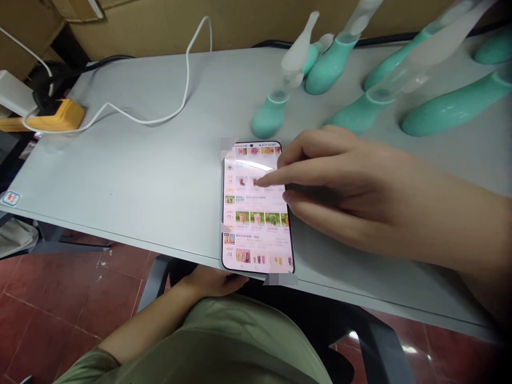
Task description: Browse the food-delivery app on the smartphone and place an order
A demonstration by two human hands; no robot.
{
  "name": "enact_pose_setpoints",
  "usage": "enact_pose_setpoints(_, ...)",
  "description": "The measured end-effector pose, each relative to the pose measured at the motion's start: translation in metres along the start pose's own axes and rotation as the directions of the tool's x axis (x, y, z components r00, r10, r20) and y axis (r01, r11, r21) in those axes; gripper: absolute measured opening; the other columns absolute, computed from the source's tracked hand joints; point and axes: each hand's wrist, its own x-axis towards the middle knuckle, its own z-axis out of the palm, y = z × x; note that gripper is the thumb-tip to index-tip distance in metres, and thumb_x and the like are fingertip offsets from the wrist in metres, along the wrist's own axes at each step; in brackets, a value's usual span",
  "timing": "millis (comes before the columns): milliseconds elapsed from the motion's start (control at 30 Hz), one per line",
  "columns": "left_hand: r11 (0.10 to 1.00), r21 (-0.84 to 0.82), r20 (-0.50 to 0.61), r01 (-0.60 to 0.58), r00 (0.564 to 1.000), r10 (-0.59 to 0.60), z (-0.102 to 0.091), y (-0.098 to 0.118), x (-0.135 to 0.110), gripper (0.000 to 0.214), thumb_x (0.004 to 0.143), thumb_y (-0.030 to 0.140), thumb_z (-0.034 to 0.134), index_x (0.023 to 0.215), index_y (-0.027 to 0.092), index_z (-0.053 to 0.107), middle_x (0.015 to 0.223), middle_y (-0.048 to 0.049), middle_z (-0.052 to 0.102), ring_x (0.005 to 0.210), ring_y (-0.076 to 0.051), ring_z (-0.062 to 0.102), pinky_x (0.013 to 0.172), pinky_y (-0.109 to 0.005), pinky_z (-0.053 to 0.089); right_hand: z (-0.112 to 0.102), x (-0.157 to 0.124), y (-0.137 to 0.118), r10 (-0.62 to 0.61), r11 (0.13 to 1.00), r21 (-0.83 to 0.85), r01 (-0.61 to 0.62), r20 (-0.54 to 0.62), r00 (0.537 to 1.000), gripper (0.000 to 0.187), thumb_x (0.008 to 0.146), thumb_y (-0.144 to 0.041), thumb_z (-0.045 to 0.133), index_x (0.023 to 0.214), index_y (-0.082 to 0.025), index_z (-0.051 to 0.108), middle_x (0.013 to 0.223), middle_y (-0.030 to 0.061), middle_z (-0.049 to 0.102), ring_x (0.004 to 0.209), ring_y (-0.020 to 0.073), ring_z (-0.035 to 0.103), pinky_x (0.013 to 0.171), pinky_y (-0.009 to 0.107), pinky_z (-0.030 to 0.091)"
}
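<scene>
A smartphone (256, 224) lies flat at the near edge of the grey table (160, 176), its screen lit with a pink shopping page of drink pictures. My right hand (360, 186) rests over the phone's right side, index finger stretched out and touching the upper part of the screen. My left hand (212, 281) is below the table edge, just under the phone's bottom end, partly hidden by the table; whether it touches the phone I cannot tell.
Several teal bottle-shaped objects with clear tops (332, 64) lie and stand across the far right of the table. A white cable (176, 106) runs from a yellow power strip (56, 114) at far left. Cardboard boxes (168, 21) stand behind. Red floor tiles lie below.
</scene>
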Motion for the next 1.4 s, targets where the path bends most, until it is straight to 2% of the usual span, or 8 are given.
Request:
enact_pose_setpoints(233, 1.000, 0.017, -0.011, -0.007, 1.000, 0.007, 0.0006, -0.0005, -0.0005, 0.049, 0.099, 0.039, 0.065, 0.147, 0.028, 0.066, 0.140, -0.0057, 0.074, 0.136, -0.028, 0.066, 0.113, -0.040, 0.059, -0.0004, 0.0013, -0.0010, 0.009, 1.000, -0.009, -0.009, 0.000, 1.000, 0.028, 0.095, -0.029, 0.056, 0.110, -0.034, 0.080, 0.104, 0.0082, 0.071, 0.098, 0.0293, 0.069, 0.076, 0.049, 0.059)
enact_pose_setpoints(467, 1.000, 0.021, -0.010, 0.003, 1.000, -0.003, 0.0016, -0.0006, 0.0000, 0.046, 0.097, 0.040, 0.068, 0.142, 0.030, 0.070, 0.140, -0.0040, 0.074, 0.138, -0.028, 0.065, 0.114, -0.039, 0.057, -0.0003, 0.0014, -0.0020, 0.025, 0.999, -0.027, -0.025, 0.001, 1.000, 0.031, 0.097, -0.031, 0.055, 0.117, -0.029, 0.079, 0.104, 0.0097, 0.071, 0.097, 0.0287, 0.070, 0.075, 0.048, 0.059)
enact_pose_setpoints(667, 1.000, 0.023, -0.016, 0.003, 1.000, -0.002, 0.0009, 0.0000, 0.0006, 0.047, 0.097, 0.039, 0.069, 0.142, 0.030, 0.069, 0.143, -0.0042, 0.073, 0.140, -0.028, 0.063, 0.116, -0.040, 0.056, -0.0021, -0.0003, -0.0016, -0.049, 0.998, 0.032, 0.048, 0.023, 0.999, 0.029, 0.095, -0.024, 0.057, 0.112, -0.030, 0.081, 0.107, 0.0084, 0.070, 0.094, 0.0244, 0.070, 0.069, 0.041, 0.059)
enact_pose_setpoints(800, 1.000, 0.012, -0.017, 0.001, 1.000, -0.001, 0.0001, -0.0001, 0.0006, 0.048, 0.097, 0.039, 0.068, 0.144, 0.029, 0.068, 0.141, -0.0050, 0.074, 0.137, -0.028, 0.065, 0.113, -0.040, 0.058, -0.0014, 0.0019, -0.0016, 0.002, 1.000, 0.016, -0.002, 0.003, 1.000, 0.034, 0.094, -0.028, 0.057, 0.122, -0.028, 0.077, 0.100, 0.0086, 0.070, 0.091, 0.0257, 0.069, 0.073, 0.044, 0.059)
enact_pose_setpoints(967, 1.000, 0.018, -0.015, 0.008, 1.000, -0.008, 0.0000, 0.0005, 0.0000, 0.045, 0.096, 0.039, 0.069, 0.140, 0.029, 0.070, 0.139, -0.0045, 0.075, 0.137, -0.028, 0.065, 0.113, -0.040, 0.058, -0.0012, 0.0028, -0.0006, 0.002, 1.000, 0.016, -0.002, 0.003, 1.000, 0.030, 0.095, -0.029, 0.058, 0.114, -0.030, 0.080, 0.103, 0.0081, 0.071, 0.092, 0.0256, 0.071, 0.071, 0.042, 0.058)
enact_pose_setpoints(1167, 1.000, 0.026, -0.022, 0.004, 1.000, -0.004, 0.0007, 0.0004, -0.0006, 0.047, 0.097, 0.039, 0.068, 0.143, 0.030, 0.069, 0.141, -0.0047, 0.074, 0.136, -0.028, 0.066, 0.114, -0.041, 0.058, -0.0012, 0.0019, 0.0027, 0.017, 1.000, -0.001, -0.017, 0.004, 1.000, 0.032, 0.096, -0.031, 0.057, 0.120, -0.027, 0.078, 0.100, 0.0073, 0.071, 0.084, 0.0217, 0.070, 0.063, 0.037, 0.056)
enact_pose_setpoints(1300, 1.000, 0.025, -0.036, -0.007, 0.999, 0.008, 0.0007, 0.0005, 0.0002, 0.046, 0.097, 0.039, 0.068, 0.142, 0.029, 0.069, 0.138, -0.0047, 0.075, 0.137, -0.028, 0.066, 0.114, -0.040, 0.058, -0.0016, 0.0035, 0.0001, 0.038, 0.998, 0.047, -0.039, 0.019, 0.999, 0.033, 0.096, -0.031, 0.057, 0.120, -0.025, 0.079, 0.099, 0.0082, 0.071, 0.081, 0.0206, 0.069, 0.061, 0.036, 0.055)
enact_pose_setpoints(1400, 0.999, 0.028, -0.043, -0.019, 0.999, 0.021, -0.0004, 0.0011, 0.0010, 0.045, 0.097, 0.038, 0.068, 0.142, 0.029, 0.070, 0.138, -0.0048, 0.075, 0.138, -0.028, 0.064, 0.114, -0.040, 0.057, -0.0019, 0.0043, -0.0023, 0.028, 0.996, 0.086, -0.029, 0.010, 1.000, 0.031, 0.095, -0.027, 0.058, 0.116, -0.028, 0.081, 0.100, 0.0072, 0.072, 0.083, 0.0212, 0.071, 0.062, 0.036, 0.057)
